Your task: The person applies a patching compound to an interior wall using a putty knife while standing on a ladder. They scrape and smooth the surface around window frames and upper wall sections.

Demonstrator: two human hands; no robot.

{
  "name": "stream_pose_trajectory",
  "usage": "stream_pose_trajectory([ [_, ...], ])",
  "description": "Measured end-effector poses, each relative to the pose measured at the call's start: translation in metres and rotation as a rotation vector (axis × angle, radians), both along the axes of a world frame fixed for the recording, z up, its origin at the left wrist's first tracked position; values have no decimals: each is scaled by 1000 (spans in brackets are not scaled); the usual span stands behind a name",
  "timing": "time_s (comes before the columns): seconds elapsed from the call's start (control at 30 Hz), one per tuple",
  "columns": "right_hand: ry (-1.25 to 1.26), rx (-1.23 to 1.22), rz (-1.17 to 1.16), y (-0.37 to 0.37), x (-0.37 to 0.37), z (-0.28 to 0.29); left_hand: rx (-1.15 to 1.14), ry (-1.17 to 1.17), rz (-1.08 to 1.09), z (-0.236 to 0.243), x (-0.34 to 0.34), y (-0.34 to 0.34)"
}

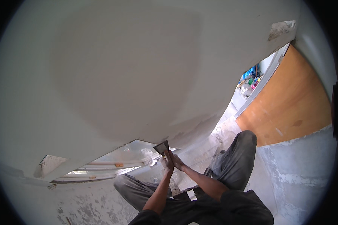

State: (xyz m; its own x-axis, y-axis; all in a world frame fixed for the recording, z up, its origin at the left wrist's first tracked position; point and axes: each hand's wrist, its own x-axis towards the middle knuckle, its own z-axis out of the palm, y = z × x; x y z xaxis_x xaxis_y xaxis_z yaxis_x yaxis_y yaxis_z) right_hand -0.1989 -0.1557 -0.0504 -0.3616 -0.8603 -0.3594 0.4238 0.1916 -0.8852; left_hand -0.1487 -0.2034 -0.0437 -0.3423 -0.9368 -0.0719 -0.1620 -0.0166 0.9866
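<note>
My left hand [167,162] is closed around the handle of a putty knife [161,147], its wide flat blade turned up and to the left. Close against it, my right hand [177,161] has its fingers drawn together at the base of the blade and handle; the exact grip is too small to make out. Pale smears mark the fingers. Beyond the blade spreads a large grey plastered surface [131,75] with a broad darker, damp-looking patch. The blade overlaps the lower edge of that surface in the picture.
Bare rough patches [52,165] interrupt the plaster near its corners. An orange-brown wooden panel [289,101] stands at right, beside an opening with a pile of colourful items [249,82]. A window-like opening [112,161] lies at lower left. My bent knees [240,153] flank my arms.
</note>
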Motion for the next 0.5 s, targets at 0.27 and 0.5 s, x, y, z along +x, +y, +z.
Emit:
stream_pose_trajectory([
  [0.27,-10,-94,-160,2,0,-5,-5,-118,-41,-8,4,-1],
  [0.5,-37,-115,-144,1,-2,-33,-8,-38,1,-24,-9,1],
])
